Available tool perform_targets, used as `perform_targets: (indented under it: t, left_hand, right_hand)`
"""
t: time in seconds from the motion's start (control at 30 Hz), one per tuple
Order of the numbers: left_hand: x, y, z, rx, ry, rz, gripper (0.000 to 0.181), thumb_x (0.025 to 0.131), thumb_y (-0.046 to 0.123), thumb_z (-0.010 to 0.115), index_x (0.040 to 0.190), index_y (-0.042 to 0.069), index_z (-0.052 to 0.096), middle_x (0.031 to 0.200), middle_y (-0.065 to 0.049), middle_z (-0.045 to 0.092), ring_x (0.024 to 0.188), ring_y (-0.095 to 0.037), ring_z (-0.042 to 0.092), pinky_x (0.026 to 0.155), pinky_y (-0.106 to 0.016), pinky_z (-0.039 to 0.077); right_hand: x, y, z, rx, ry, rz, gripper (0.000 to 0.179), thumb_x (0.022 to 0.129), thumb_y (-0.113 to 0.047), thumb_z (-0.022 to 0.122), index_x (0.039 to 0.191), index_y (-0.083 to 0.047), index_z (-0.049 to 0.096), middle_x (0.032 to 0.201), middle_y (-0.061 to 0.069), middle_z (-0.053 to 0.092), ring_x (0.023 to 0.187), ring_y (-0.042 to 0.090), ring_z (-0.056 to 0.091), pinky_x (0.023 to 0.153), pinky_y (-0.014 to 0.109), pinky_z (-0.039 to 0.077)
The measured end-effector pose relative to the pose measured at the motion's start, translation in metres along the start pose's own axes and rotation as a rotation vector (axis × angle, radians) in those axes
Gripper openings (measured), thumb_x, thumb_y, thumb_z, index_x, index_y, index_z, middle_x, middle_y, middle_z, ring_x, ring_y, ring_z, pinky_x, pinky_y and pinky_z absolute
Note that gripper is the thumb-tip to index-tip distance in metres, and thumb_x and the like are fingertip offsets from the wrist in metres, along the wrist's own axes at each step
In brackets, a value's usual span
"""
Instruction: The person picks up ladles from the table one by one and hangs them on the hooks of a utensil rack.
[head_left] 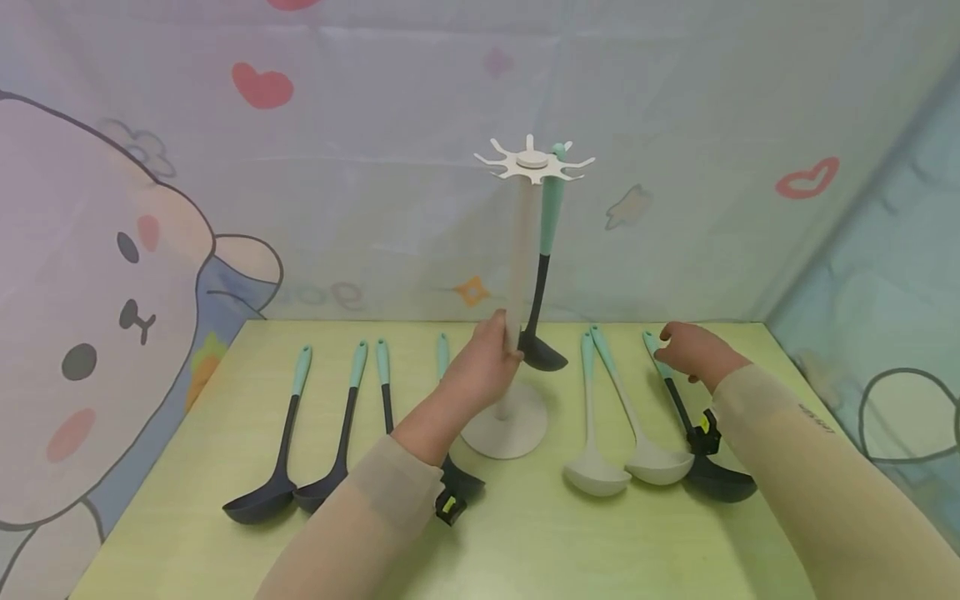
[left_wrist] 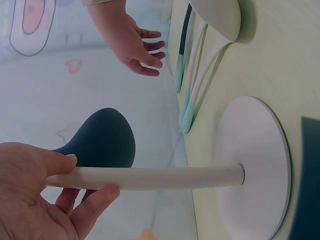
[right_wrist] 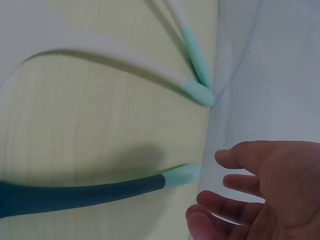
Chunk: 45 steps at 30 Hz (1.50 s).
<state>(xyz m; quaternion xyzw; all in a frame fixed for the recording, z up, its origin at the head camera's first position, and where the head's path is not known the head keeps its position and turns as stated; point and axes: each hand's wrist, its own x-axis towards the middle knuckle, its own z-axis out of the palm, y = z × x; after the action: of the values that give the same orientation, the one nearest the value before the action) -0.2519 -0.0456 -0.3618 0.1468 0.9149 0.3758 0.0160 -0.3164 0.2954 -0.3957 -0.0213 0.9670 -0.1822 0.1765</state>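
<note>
A white utensil stand has a round base [head_left: 517, 433], an upright pole [head_left: 522, 250] and a star-shaped top [head_left: 532, 160] with several prongs. My left hand [head_left: 486, 362] grips the pole partway up, thumb and fingers around it in the left wrist view. From a prong on the right side hangs a dark ladle [head_left: 543, 355] with a mint handle, its bowl beside my left hand. My right hand [head_left: 697, 350] hovers at the mint handle of the rightmost dark ladle [head_left: 720, 482], fingers loosely bent. In the right wrist view a gap shows between that hand [right_wrist: 285, 185] and the handle.
Two cream ladles [head_left: 596, 475] [head_left: 660, 463] lie side by side right of the base. Several dark ladles [head_left: 262, 500] with mint handles lie on the left half of the light wood table [head_left: 187, 533]. A printed cloth [head_left: 390, 208] hangs behind the table's back edge.
</note>
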Motion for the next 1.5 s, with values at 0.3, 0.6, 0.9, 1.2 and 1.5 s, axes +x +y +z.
perform_targets:
  t: [0.3, 0.6, 0.9, 1.2, 1.5]
  left_hand:
    - [-0.001, 0.001, -0.002, -0.014, 0.006, 0.001, 0.031, 0.101, 0.017, 0.057, 0.127, 0.009, 0.042, 0.114, -0.011, 0.048, 0.097, -0.024, 0.059, 0.077, -0.041, 0.053]
    - [0.0, 0.003, -0.002, 0.009, -0.01, -0.017, 0.037, 0.102, 0.02, 0.056, 0.133, 0.01, 0.039, 0.114, -0.01, 0.048, 0.095, -0.023, 0.059, 0.076, -0.04, 0.053]
    - [0.0, 0.003, -0.001, 0.026, -0.016, -0.028, 0.04, 0.102, 0.022, 0.056, 0.136, 0.01, 0.038, 0.115, -0.01, 0.048, 0.094, -0.022, 0.059, 0.073, -0.037, 0.053]
    - [-0.002, 0.004, -0.001, 0.021, -0.006, -0.021, 0.04, 0.102, 0.02, 0.057, 0.135, 0.01, 0.039, 0.111, -0.009, 0.049, 0.094, -0.022, 0.06, 0.073, -0.037, 0.054]
    - [-0.002, 0.002, -0.001, 0.021, -0.002, -0.002, 0.035, 0.102, 0.02, 0.056, 0.131, 0.01, 0.04, 0.109, -0.008, 0.048, 0.091, -0.021, 0.058, 0.073, -0.036, 0.052]
  right_hand:
    - [0.009, 0.023, 0.008, 0.163, -0.141, 0.06, 0.076, 0.099, -0.02, 0.055, 0.154, 0.005, 0.009, 0.1, 0.018, 0.047, 0.06, 0.018, 0.036, 0.064, 0.037, 0.047]
    - [0.005, 0.028, 0.017, 0.206, -0.221, 0.108, 0.092, 0.093, -0.022, 0.066, 0.155, 0.002, 0.004, 0.132, 0.037, 0.042, 0.09, 0.035, 0.059, 0.069, 0.041, 0.058]
    - [-0.001, 0.022, 0.022, 0.22, -0.241, 0.109, 0.09, 0.094, -0.013, 0.063, 0.155, 0.003, -0.002, 0.122, 0.035, 0.048, 0.093, 0.039, 0.061, 0.07, 0.045, 0.059]
    - [-0.001, 0.021, 0.026, 0.26, -0.244, 0.117, 0.089, 0.092, -0.001, 0.056, 0.155, 0.002, -0.007, 0.119, 0.036, 0.047, 0.088, 0.036, 0.064, 0.071, 0.046, 0.058]
    - [0.0, 0.021, 0.027, 0.265, -0.243, 0.099, 0.088, 0.091, 0.003, 0.052, 0.154, 0.002, -0.009, 0.128, 0.042, 0.039, 0.086, 0.036, 0.064, 0.071, 0.046, 0.058]
